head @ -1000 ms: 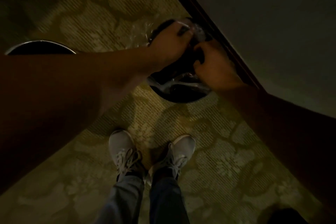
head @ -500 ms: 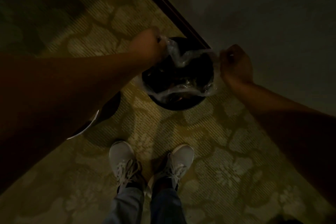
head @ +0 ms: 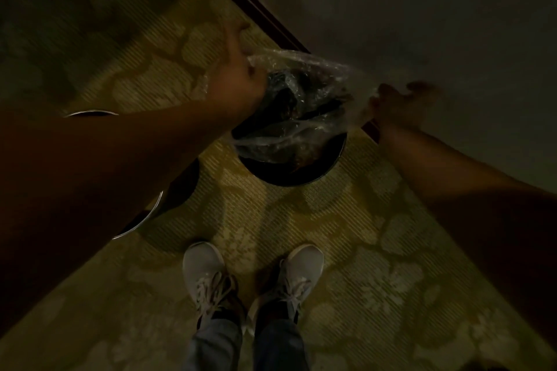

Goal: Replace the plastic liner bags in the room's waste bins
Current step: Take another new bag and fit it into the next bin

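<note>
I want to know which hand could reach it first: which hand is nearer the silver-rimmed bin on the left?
Left. The left hand holds the clear liner just right of the silver-rimmed bin; the right hand is across the black bin, by the wall.

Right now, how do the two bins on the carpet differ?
The black bin by the wall stands in plain view; the second bin is mostly hidden under the left forearm. The black bin has a dark rim and a clear liner bag stretched over it between both hands; the second bin shows a shiny metal rim and no visible bag. Both are round and stand on the patterned carpet.
</note>
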